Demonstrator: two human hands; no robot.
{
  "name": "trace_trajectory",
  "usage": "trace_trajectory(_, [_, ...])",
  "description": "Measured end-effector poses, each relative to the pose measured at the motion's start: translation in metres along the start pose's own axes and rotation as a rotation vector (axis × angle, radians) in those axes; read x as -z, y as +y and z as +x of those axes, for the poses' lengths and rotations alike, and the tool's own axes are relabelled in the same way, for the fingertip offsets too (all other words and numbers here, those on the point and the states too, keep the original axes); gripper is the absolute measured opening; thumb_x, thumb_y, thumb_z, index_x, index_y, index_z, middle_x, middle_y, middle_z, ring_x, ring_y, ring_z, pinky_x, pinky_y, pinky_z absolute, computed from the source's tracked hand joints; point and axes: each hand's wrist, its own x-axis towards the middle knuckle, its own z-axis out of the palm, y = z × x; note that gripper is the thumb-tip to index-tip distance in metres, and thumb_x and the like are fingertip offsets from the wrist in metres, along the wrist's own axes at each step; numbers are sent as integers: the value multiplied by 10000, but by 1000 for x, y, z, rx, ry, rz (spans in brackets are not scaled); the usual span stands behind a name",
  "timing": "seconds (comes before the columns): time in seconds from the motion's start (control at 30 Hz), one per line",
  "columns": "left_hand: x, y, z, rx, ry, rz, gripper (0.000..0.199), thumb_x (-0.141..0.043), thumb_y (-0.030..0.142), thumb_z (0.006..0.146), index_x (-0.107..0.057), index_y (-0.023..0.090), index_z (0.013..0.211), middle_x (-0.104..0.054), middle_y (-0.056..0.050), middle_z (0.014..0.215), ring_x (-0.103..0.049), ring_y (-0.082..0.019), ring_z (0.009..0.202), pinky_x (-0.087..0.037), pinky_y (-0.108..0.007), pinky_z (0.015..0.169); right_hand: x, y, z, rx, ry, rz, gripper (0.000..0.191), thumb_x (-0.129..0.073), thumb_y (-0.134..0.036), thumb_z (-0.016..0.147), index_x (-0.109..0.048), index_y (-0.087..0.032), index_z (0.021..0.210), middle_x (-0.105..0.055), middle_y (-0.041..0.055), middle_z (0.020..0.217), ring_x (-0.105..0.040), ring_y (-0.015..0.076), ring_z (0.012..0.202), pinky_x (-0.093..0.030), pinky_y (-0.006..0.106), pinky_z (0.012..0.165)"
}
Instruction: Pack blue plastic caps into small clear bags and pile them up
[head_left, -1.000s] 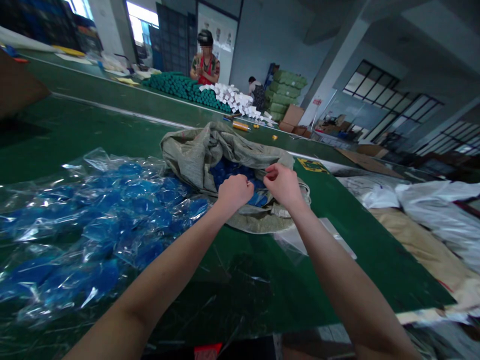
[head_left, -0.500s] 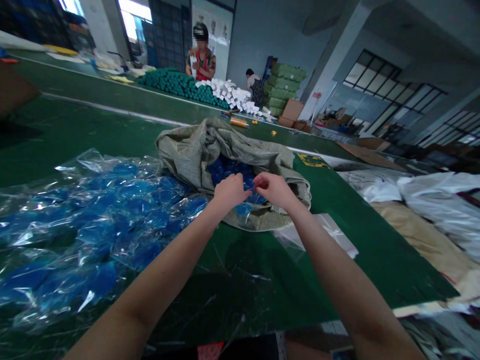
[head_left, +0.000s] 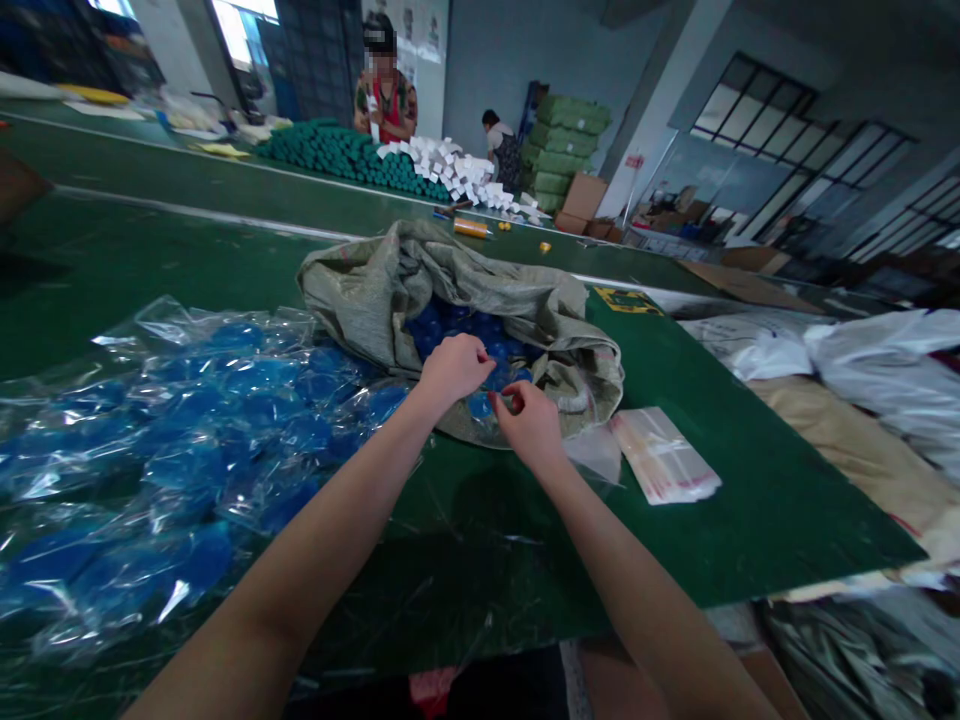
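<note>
My left hand [head_left: 454,368] is closed in a pinch over the mouth of a grey-green woven sack [head_left: 352,290]. Just beneath its fingers hangs a small clear plastic bag with a blue round piece [head_left: 480,405] inside. My right hand [head_left: 531,420] pinches at the right side of this same bag, thumb and forefinger together; the thin film between the hands is hard to make out. Several loose blue round pieces [head_left: 450,320] lie in the open sack behind my hands. To the left spreads a pile of blue pieces in clear bags [head_left: 202,420].
A stack of flat clear bags [head_left: 666,455] lies right of the sack on the green table [head_left: 750,520]. Farther back are an orange roll [head_left: 471,228], green rods [head_left: 337,155] and white pieces [head_left: 450,165]. A person [head_left: 386,95] stands behind them; another bends farther off.
My right hand has come down and toward me, lower than the left. My left hand stays over the sack mouth. The flat bag stack shows more fully now. The view has shifted slightly.
</note>
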Motion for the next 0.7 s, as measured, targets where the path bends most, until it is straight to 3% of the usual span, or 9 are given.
trace_trajectory(0.27, [10, 19, -16, 40, 61, 123, 274, -560, 395, 812, -719, 212, 939, -706, -110, 963, -653, -255, 901, -489, -351, 822, -6, -9, 8, -135, 185, -31, 341, -513, -498, 854, -553, -182, 732, -581, 33, 677, -516, 158, 609, -362, 273, 606])
trace_trajectory(0.53, [18, 30, -26, 36, 99, 167, 283, -527, 413, 847, -708, 235, 974, -701, -92, 995, -640, -249, 929, -475, -348, 848, 6, -9, 13, -202, 204, -27, 168, -488, -296, 824, -566, -186, 724, -624, 40, 705, -544, 165, 615, -376, 279, 615])
trace_trajectory(0.7, [18, 28, -24, 37, 89, 153, 286, -533, 429, 840, -709, 242, 965, -704, -96, 985, -647, -249, 898, -479, -352, 829, 16, -8, 15, -184, 217, 21, 147, -476, -269, 817, -547, -197, 710, -608, 22, 683, -540, 159, 623, -378, 269, 617])
